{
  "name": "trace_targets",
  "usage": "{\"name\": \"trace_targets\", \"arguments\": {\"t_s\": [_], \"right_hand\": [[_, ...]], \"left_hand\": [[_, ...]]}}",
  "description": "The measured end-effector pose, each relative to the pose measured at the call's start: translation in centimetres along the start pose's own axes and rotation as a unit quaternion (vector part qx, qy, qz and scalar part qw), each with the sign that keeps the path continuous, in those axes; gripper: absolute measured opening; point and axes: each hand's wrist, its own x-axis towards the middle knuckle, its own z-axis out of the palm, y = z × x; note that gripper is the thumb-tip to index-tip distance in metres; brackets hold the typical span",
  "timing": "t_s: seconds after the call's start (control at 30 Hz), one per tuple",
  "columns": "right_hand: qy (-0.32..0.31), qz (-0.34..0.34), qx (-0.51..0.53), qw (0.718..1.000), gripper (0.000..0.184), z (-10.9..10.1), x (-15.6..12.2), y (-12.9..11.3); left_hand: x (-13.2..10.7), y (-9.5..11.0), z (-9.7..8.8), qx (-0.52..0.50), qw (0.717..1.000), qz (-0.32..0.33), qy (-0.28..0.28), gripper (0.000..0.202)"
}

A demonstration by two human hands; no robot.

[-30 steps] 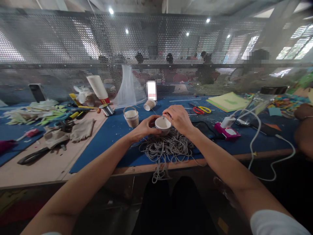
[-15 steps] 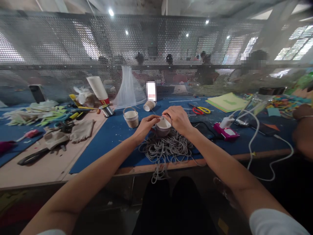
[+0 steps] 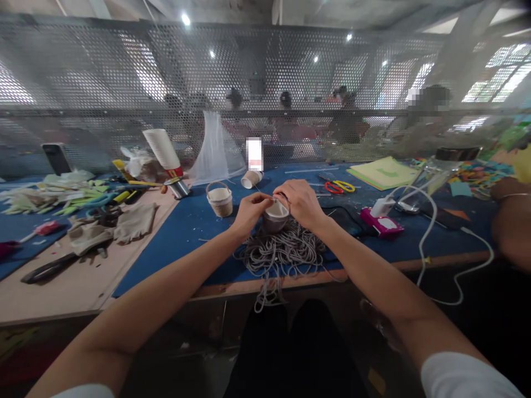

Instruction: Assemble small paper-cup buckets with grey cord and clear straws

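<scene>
A white-lined paper cup (image 3: 277,215) with grey wrapping round its outside is tilted so its mouth faces me, just above a tangled heap of grey cord (image 3: 277,251). My left hand (image 3: 253,210) pinches at the left of its rim, thumb and fingers pressed together. A thin strand shows above those fingers; whether they hold it too I cannot tell. Over the rim's right side curls my right hand (image 3: 302,203), closed on the cup, its fingertips partly hidden. To the left stands a small cord-wrapped basket (image 3: 220,203) with a raised handle. Behind lies another wrapped cup (image 3: 251,179) on its side.
Red-and-yellow-handled scissors (image 3: 340,187) and a magenta box (image 3: 380,223) with a white plug and cable lie right. Stacked paper cups (image 3: 161,148), gloves (image 3: 135,223) and tools are left. A perforated metal screen (image 3: 166,72) stands behind. Another person's arm (image 3: 512,221) is at far right.
My left wrist has shifted slightly right and the cup has turned or tilted a little. Both hands stay at its rim. The whole view has drifted slightly.
</scene>
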Motion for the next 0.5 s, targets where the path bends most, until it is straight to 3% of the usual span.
{"name": "trace_targets", "arguments": {"t_s": [0.5], "right_hand": [[0.005, 0.005, 0.006, 1.0, 0.016, -0.27, -0.05, -0.28]], "left_hand": [[0.41, 0.38, -0.11, -0.012, 1.0, -0.015, -0.016, 0.017]]}}
